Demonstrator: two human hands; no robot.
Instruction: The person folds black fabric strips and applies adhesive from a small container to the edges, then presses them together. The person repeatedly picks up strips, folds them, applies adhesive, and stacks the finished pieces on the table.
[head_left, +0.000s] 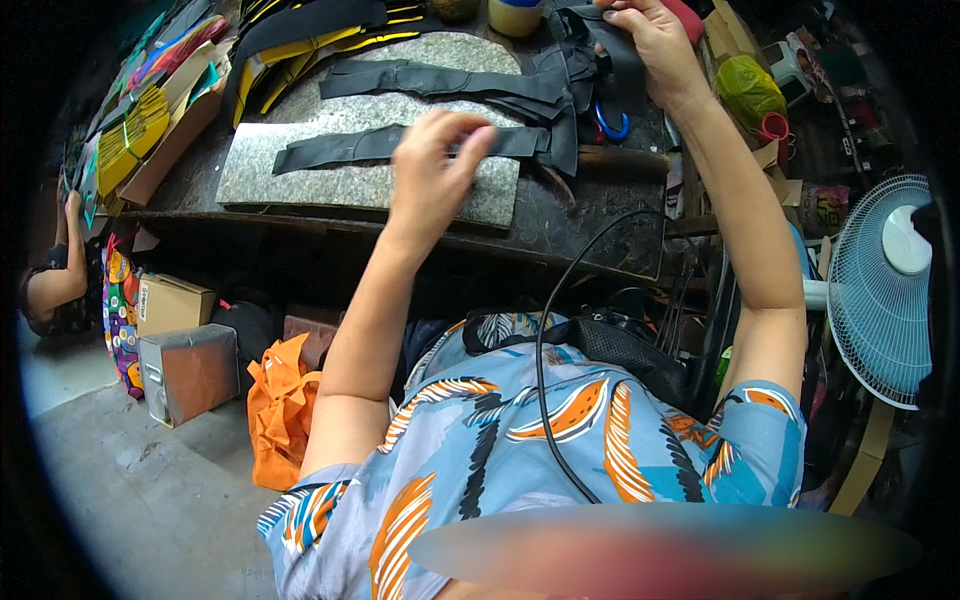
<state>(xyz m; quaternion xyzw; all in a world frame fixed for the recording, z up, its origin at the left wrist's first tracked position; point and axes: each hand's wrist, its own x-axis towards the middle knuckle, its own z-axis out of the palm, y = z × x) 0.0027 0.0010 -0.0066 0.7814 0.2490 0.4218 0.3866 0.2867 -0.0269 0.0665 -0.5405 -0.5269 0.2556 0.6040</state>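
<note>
across the near speckled board (255, 185), a dark strip (335, 152) lies flat with its long axis running left to right, its right end a little farther from the person than its left. the left hand (432, 165) is directly over the middle of this strip, wrist toward the body, so both ends stick out on either side of it. that hand is half curled and loose, thumb apart from the fingers, with nothing seen in its grip; whether a fingertip touches the strip i cannot tell.

the right hand (655, 45) is well off to the right and farther out, beyond the strip's right end, pinching a dark piece (626, 75) that hangs below its fingers. between the two hands sits a heap of dark pieces (556, 80), next to the strip's right end. a second strip (440, 82) lies roughly parallel, just beyond the first, on a rounded speckled board (465, 50). of the two, the left hand is clearly nearer the first strip. both boards rest on the dark surface (620, 235).
</note>
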